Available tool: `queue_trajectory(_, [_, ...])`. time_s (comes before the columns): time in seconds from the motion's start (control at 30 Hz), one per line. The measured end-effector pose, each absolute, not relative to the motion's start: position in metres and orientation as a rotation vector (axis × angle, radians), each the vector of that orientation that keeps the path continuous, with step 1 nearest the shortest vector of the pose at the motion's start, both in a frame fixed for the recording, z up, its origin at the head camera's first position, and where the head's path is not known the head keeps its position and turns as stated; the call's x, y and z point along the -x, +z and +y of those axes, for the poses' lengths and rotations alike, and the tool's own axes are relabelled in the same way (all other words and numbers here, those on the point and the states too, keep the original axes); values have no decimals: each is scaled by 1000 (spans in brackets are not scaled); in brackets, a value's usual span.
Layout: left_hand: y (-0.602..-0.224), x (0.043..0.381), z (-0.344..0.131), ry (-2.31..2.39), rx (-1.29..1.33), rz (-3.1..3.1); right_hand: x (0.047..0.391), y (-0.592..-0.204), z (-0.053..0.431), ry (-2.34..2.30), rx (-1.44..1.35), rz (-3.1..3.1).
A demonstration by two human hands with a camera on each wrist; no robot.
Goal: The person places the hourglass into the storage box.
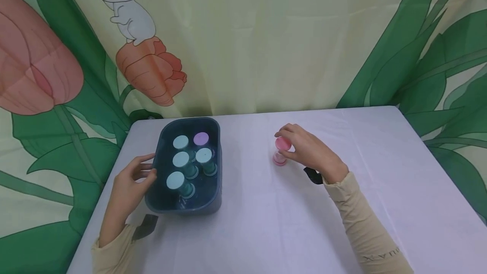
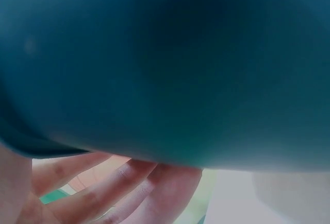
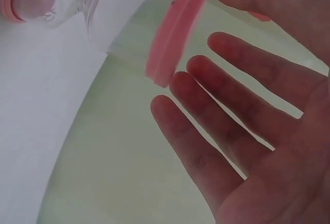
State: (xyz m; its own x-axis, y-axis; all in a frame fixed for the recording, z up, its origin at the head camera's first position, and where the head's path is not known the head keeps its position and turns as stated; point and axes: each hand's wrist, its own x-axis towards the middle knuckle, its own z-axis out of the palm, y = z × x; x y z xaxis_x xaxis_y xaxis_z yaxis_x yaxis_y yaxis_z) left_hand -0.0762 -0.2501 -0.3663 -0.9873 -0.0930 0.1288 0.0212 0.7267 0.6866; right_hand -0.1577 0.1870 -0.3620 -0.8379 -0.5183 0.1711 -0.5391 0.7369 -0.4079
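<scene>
A sand timer with pink caps point(image 1: 283, 143) stands on the white-covered table; its clear glass point(image 3: 116, 15) narrows in the middle, with pink sand at the lower end. My right hand point(image 1: 310, 149) is around its top, thumb and fingers spread either side of the upper cap point(image 3: 176, 38). In the right wrist view the fingers reach out fairly straight, tips close to that cap. Over on the left, my left hand point(image 1: 131, 183) rests its extended fingers point(image 2: 103, 195) against the outer side of a dark blue bin point(image 1: 214, 204). The bin's wall fills most of the left wrist view.
Inside the bin stand several sand timers with light teal caps point(image 1: 177, 180) and one with a purple cap point(image 1: 201, 138). A printed curtain point(image 1: 258, 45) hangs along the table's back edge. White cloth point(image 1: 251, 223) covers the table between the bin and the right arm.
</scene>
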Motion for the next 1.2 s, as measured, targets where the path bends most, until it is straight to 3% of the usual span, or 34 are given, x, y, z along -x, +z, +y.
queue_trajectory(1.2, [-368,77,-250,-1107,-78,-2784,158,-360,178,701,-907,-2811])
